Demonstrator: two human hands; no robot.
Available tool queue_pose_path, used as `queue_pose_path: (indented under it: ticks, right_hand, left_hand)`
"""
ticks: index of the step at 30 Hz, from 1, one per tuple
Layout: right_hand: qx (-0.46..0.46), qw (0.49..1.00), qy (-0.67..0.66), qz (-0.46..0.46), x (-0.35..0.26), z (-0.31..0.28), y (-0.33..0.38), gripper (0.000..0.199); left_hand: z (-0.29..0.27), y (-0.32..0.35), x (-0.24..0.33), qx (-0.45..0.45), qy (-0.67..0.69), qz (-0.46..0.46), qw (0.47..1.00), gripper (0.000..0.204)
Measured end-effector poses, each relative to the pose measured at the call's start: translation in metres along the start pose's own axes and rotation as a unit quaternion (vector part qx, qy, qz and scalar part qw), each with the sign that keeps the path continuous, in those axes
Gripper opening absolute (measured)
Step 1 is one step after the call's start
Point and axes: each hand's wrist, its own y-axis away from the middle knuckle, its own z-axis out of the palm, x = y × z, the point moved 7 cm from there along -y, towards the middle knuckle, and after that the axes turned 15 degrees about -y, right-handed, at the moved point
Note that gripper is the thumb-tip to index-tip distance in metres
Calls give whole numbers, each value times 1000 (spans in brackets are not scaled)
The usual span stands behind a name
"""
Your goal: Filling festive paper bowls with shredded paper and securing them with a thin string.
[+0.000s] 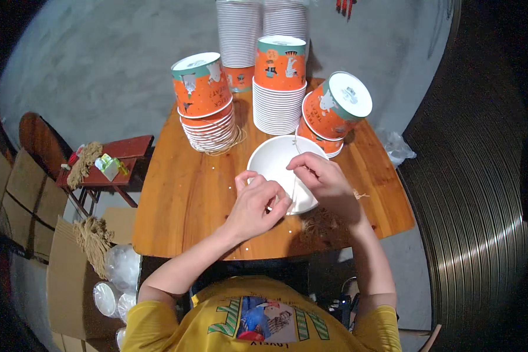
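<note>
A white round paper bucket (268, 157) lies on the wooden table in front of me, its open mouth turned up toward me. My left hand (257, 204) is closed at its near-left rim, thumb and bent fingers pinching near the wall; the fingertips are partly hidden. Over the bucket's right side, my right hand (322, 179) is closed in a pinch. A thin cord (296, 146) hangs from the far rim down to the right fingers, and a strand seems to run on between the two hands.
Behind the bucket stand stacks of upturned orange paper buckets (280, 64), a left stack (196, 88) wound with loose cord and a leaning right one (328, 111). Taller white-rimmed stacks (239, 35) rise behind. Cord scraps (325, 229) lie near the front edge. A red bench (114, 152) stands left.
</note>
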Motion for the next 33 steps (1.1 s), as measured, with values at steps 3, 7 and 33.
queue_pose_path:
  ticks: [3,7,33]
  right_hand:
    - [-43,999,15,-24,-2,7,-6,9]
    - [-28,998,36,-35,2,11,-10,9]
    - [-22,988,147,-40,38,5,-28,6]
  left_hand:
    - [-2,0,2,-13,27,-45,999,15]
    - [1,-6,3,-32,-43,-80,995,16]
    - [-1,0,16,-109,-8,63,992,19]
